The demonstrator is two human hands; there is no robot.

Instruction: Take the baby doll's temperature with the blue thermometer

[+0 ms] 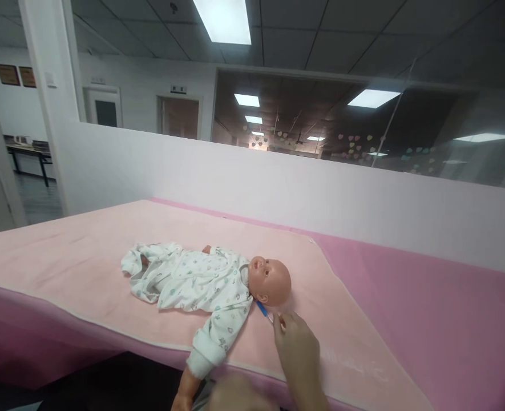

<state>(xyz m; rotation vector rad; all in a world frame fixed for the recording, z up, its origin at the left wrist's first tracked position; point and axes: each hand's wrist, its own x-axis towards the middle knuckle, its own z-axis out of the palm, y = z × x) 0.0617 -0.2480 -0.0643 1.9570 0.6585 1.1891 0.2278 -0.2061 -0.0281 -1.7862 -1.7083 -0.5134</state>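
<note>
A baby doll [209, 282] in a white printed sleepsuit lies on its back on a light pink towel [76, 268], head to the right. My right hand [297, 354] pinches a thin stick with a blue tip [262, 310]; the tip rests under the doll's neck, beside its bare head [271, 279]. My left hand [235, 397] is a blur at the bottom edge, close to the doll's outstretched arm [213, 339], which hangs over the table's front edge. Its fingers cannot be made out.
The towel lies on a table covered in deeper pink cloth [449, 319]. A low white partition [278, 182] runs behind the table, with glass above it. An open floor with a doorway [33, 188] lies at the far left.
</note>
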